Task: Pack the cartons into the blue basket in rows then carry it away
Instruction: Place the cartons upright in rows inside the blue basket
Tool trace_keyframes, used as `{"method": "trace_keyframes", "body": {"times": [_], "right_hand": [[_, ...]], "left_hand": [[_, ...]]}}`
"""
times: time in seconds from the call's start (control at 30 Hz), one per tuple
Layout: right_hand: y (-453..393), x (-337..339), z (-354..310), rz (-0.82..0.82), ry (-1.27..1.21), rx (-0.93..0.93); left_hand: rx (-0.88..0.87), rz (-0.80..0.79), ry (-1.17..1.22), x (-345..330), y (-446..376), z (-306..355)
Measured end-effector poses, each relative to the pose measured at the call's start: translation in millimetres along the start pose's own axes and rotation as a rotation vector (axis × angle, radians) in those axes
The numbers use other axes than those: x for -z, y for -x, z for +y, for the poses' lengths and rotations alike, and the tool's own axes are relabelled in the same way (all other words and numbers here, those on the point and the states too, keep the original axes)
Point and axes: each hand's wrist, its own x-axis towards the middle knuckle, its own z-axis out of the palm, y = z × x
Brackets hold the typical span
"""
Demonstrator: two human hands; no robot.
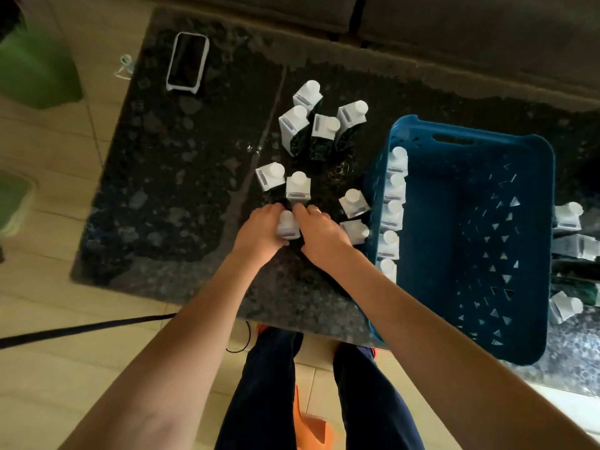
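A blue basket [519, 151] stands on the dark stone table, at its right side. Inside, a row of several white-capped cartons [393, 211] lines the basket's left wall. My left hand [259, 230] and my right hand [319, 232] meet around one small carton [287, 226] near the table's middle, fingers curled on either side of it. Loose cartons stand close by: two just beyond my hands [297, 186], two between my right hand and the basket [354, 203], and a cluster of several farther back [319, 125].
A phone in a white case [187, 61] lies at the table's far left. More cartons [568, 216] stand right of the basket. Green containers [35, 69] sit on the tiled floor to the left. A dark cable [81, 328] runs across the floor.
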Motion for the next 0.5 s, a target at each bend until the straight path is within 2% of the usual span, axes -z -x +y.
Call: {"method": "trace_keyframes", "body": {"times": [0.1, 0.3, 0.5], "right_hand": [[-5, -12, 0, 0.032, -0.063, -0.006], [18, -2, -3, 0.259, -0.336, 0.115], [85, 43, 17, 0.405, -0.722, 0.046]], "left_hand": [[-0.079, 0.085, 0.047, 1, 4, -3], [-0.23, 0.285, 0.146, 39, 40, 8], [-0.441, 0.143, 0.095, 88, 62, 61]]}}
